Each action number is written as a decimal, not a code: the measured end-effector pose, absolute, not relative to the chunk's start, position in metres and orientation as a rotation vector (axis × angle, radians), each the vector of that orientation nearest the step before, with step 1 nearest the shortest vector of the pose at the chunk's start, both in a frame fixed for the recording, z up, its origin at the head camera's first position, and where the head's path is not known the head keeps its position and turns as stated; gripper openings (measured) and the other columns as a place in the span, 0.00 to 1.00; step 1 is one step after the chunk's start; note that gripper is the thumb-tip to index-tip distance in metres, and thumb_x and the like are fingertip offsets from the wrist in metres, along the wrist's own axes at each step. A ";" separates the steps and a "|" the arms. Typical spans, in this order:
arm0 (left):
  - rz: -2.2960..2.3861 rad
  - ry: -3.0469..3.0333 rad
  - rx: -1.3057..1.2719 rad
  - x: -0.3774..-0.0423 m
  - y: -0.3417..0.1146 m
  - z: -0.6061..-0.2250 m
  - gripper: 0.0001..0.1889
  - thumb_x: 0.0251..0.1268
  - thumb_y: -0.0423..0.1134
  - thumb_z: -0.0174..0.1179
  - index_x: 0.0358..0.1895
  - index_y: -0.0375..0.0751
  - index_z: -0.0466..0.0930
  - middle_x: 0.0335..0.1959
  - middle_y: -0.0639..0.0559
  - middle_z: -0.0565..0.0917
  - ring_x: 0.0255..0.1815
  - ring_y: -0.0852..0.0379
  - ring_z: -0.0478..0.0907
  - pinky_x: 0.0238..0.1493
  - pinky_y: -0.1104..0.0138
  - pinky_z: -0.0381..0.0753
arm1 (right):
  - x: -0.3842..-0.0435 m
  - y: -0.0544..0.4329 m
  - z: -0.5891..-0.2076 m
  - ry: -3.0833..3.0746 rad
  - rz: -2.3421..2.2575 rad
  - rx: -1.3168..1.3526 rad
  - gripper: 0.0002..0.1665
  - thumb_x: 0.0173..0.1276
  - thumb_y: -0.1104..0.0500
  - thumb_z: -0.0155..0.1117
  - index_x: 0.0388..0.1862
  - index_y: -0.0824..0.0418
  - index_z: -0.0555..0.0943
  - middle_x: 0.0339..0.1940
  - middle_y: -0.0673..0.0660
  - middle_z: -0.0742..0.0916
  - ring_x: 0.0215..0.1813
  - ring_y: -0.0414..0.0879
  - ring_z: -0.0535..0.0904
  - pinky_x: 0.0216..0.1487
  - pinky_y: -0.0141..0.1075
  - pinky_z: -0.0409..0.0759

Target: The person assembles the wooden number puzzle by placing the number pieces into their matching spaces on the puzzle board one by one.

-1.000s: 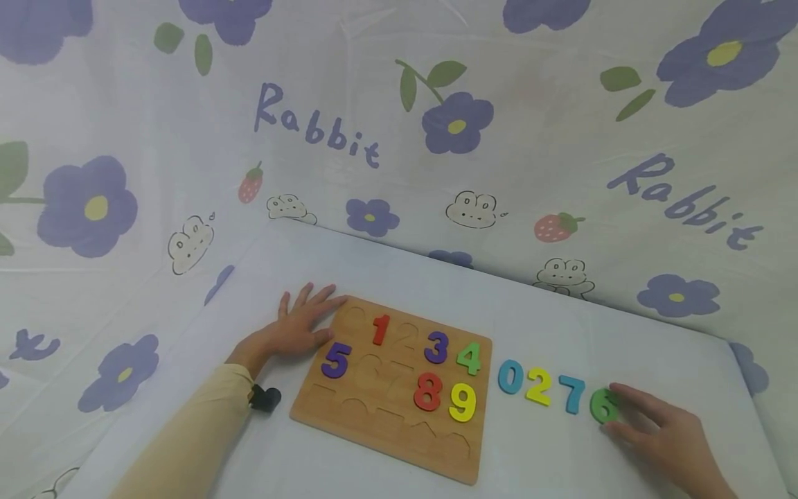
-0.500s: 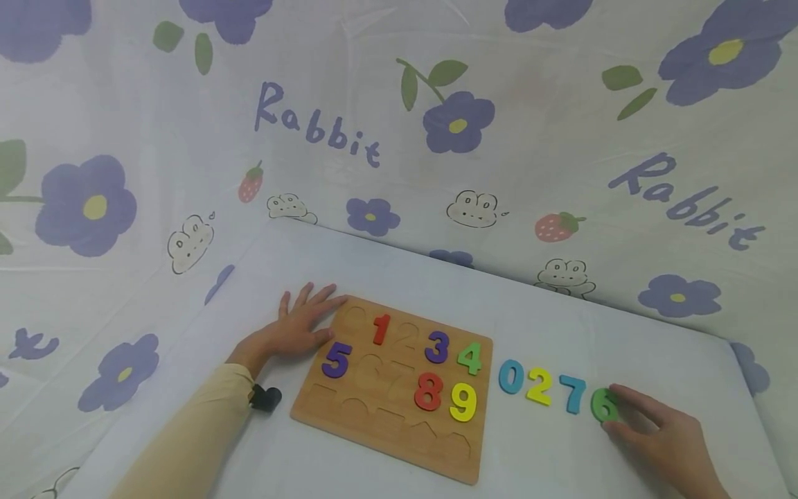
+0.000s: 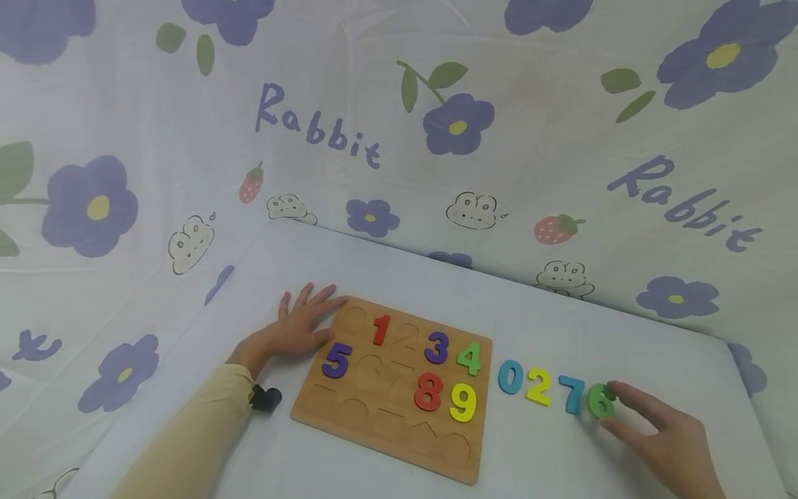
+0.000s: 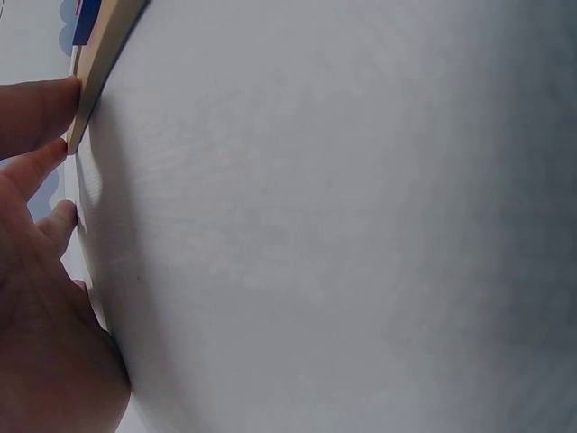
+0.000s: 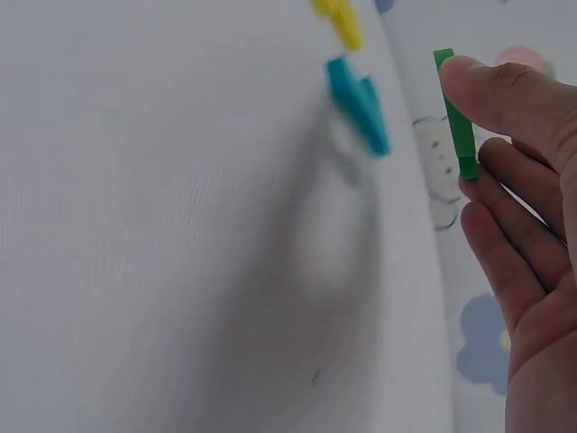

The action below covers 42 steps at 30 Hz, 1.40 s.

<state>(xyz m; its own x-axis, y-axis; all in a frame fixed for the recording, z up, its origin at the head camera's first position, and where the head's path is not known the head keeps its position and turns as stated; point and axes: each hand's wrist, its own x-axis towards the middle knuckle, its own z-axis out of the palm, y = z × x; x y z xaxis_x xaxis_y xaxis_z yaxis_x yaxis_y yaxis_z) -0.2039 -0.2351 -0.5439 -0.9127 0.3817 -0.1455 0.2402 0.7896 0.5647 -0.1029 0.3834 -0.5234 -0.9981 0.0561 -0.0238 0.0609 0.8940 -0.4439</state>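
Presently, the governing relation is this: the green 6 point(image 3: 594, 402) sits off the right side of the wooden board point(image 3: 337, 416), farthest from it of the loose digits, its long axis running roughly parallel to the board's right edge. The right hand point(image 3: 676, 433) is the nearer one and pinches the piece between thumb and fingers; the right wrist view shows it edge-on, clear of the white table point(image 3: 548, 457). The left hand point(image 3: 296, 333) lies at the board's left edge, fingers spread and straight, thumb and forefinger touching the wood, no piece held.

Count of parts: one board; ten digits. Six are on the board: red 1 point(image 3: 380, 331), purple 3 point(image 3: 440, 348) and green 4 point(image 3: 472, 357) in its far row; purple 5 point(image 3: 337, 360), red 8 point(image 3: 428, 390) and yellow 9 point(image 3: 472, 398) in its middle row. Full seating cannot be confirmed. Three lie on the table to the board's right, in order outward: blue 0 point(image 3: 503, 378), yellow 2 point(image 3: 539, 388), blue 7 point(image 3: 573, 396). One, the 6, is in hand. Unfilled outlines: two in the board's far row, two in its middle row, five in its near row
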 end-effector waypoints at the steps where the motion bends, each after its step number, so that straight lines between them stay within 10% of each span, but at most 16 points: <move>1: 0.815 2.730 0.486 -0.204 -0.235 -0.545 0.37 0.82 0.44 0.60 0.89 0.53 0.60 0.93 0.38 0.49 0.91 0.25 0.29 0.82 0.24 0.19 | -0.101 0.378 -0.519 3.067 -0.718 0.065 0.46 0.65 0.38 0.84 0.76 0.56 0.81 0.70 0.65 0.88 0.73 0.72 0.80 0.64 0.71 0.82; 6: 0.801 2.741 0.481 -0.204 -0.234 -0.547 0.37 0.83 0.45 0.59 0.89 0.54 0.59 0.93 0.39 0.50 0.91 0.25 0.30 0.82 0.24 0.21 | -0.089 0.352 -0.499 3.195 -0.696 -0.081 0.41 0.59 0.43 0.89 0.71 0.51 0.86 0.63 0.58 0.93 0.66 0.64 0.87 0.59 0.22 0.82; 13: 0.776 2.750 0.471 -0.204 -0.235 -0.546 0.37 0.83 0.44 0.59 0.89 0.55 0.59 0.93 0.40 0.49 0.92 0.26 0.30 0.82 0.24 0.21 | -0.082 0.309 -0.469 3.267 -0.758 -0.131 0.42 0.57 0.52 0.90 0.72 0.51 0.86 0.61 0.58 0.93 0.63 0.64 0.89 0.65 0.33 0.86; 17: 0.776 2.749 0.474 -0.204 -0.234 -0.545 0.37 0.83 0.45 0.59 0.89 0.55 0.59 0.93 0.40 0.49 0.92 0.26 0.29 0.82 0.24 0.21 | -0.080 0.288 -0.458 3.295 -0.851 -0.189 0.41 0.57 0.49 0.91 0.71 0.47 0.87 0.61 0.53 0.94 0.63 0.57 0.89 0.58 0.05 0.59; 25: 0.781 2.741 0.469 -0.204 -0.235 -0.544 0.37 0.83 0.45 0.59 0.89 0.55 0.59 0.93 0.40 0.49 0.92 0.26 0.29 0.82 0.25 0.20 | -0.084 0.238 -0.439 3.255 -1.165 -0.275 0.40 0.55 0.54 0.92 0.68 0.43 0.88 0.60 0.46 0.94 0.60 0.13 0.78 0.63 0.10 0.67; 35: 0.774 2.742 0.457 -0.211 -0.239 -0.559 0.37 0.83 0.48 0.59 0.90 0.61 0.57 0.94 0.45 0.47 0.93 0.30 0.26 0.83 0.27 0.17 | -0.100 0.180 -0.428 3.203 -1.340 -0.575 0.37 0.58 0.59 0.90 0.68 0.49 0.89 0.61 0.48 0.94 0.65 0.46 0.90 0.69 0.16 0.71; 42: 0.781 2.738 0.467 -0.207 -0.236 -0.548 0.37 0.83 0.45 0.59 0.90 0.56 0.58 0.93 0.41 0.49 0.92 0.27 0.29 0.82 0.25 0.20 | -0.112 0.146 -0.427 3.148 -1.349 -0.682 0.36 0.60 0.57 0.89 0.68 0.51 0.88 0.62 0.48 0.93 0.66 0.51 0.89 0.69 0.54 0.86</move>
